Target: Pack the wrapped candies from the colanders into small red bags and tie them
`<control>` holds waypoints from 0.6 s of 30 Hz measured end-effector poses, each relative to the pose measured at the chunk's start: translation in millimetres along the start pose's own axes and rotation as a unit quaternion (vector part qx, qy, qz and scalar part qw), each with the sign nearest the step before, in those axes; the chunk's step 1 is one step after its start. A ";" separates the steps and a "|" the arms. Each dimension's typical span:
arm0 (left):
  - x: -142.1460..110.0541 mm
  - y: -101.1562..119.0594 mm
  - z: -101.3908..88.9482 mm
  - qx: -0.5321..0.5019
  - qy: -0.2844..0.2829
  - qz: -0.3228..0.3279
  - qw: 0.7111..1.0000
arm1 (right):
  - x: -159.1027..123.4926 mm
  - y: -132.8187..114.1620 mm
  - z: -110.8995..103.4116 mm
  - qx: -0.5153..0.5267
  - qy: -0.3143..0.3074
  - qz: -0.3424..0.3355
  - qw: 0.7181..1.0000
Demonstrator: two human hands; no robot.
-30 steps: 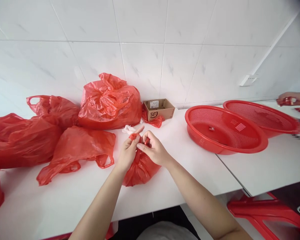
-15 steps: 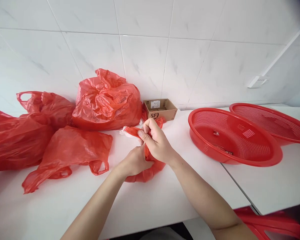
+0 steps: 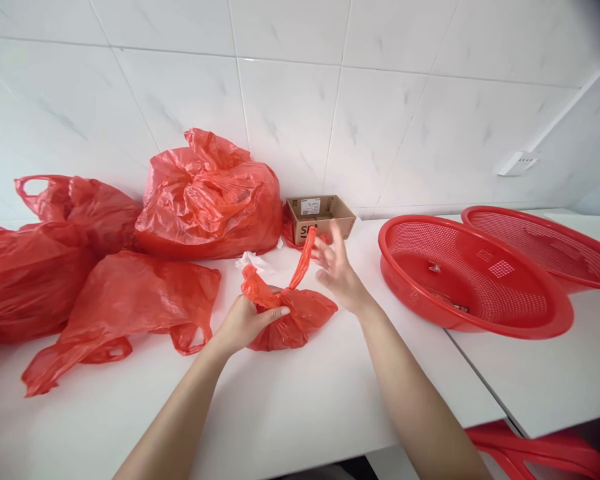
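Note:
A small red plastic bag [image 3: 305, 319] rests on the white table in front of me, gathered at its neck, with two twisted ends sticking up. My left hand [image 3: 250, 320] grips the gathered neck from the left, thumb lying across the plastic. Just right of the upright twisted end, my right hand [image 3: 341, 270] is raised with its fingers spread and blurred; nothing is in it. Behind the bag lies a crumpled white piece [image 3: 255, 261], perhaps tissue or thin plastic. What the bag contains is hidden.
A large stuffed red bag [image 3: 210, 200] stands against the tiled wall, with more red bags [image 3: 145, 293] to the left. An open cardboard box [image 3: 325, 217] sits behind my hands. Two red perforated baskets [image 3: 473, 267] stand on the right, the nearer holding a few small items.
My right hand has let go of the bag's twisted end and opened, moving right. The left hand has shifted left along the neck. Both ends now stand apart.

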State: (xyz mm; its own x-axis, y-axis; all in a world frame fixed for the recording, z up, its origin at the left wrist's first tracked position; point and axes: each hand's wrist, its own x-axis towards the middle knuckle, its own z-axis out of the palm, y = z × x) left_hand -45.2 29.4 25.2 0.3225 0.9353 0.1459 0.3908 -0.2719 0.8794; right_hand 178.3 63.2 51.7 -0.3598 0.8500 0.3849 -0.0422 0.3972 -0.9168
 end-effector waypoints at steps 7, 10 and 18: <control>-0.8 -8.4 -18.1 0.007 -0.014 -0.020 1.000 | -24.6 26.5 1.2 -0.179 -0.047 0.084 0.979; -0.5 -12.2 -25.6 0.022 0.014 -0.033 0.999 | -23.0 25.7 -10.0 -0.187 -0.028 0.069 0.980; -1.0 -11.5 -21.6 0.064 0.025 -0.040 0.997 | -25.3 17.9 -36.3 -0.130 -0.077 0.159 0.976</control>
State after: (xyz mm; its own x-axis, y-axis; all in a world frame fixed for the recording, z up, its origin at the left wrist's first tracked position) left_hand -68.7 36.5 24.7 0.2434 0.9643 0.1040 0.5213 -0.2205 0.8244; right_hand 220.6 61.3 29.5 -0.4529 0.8903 0.0472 0.3249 0.2141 -0.9212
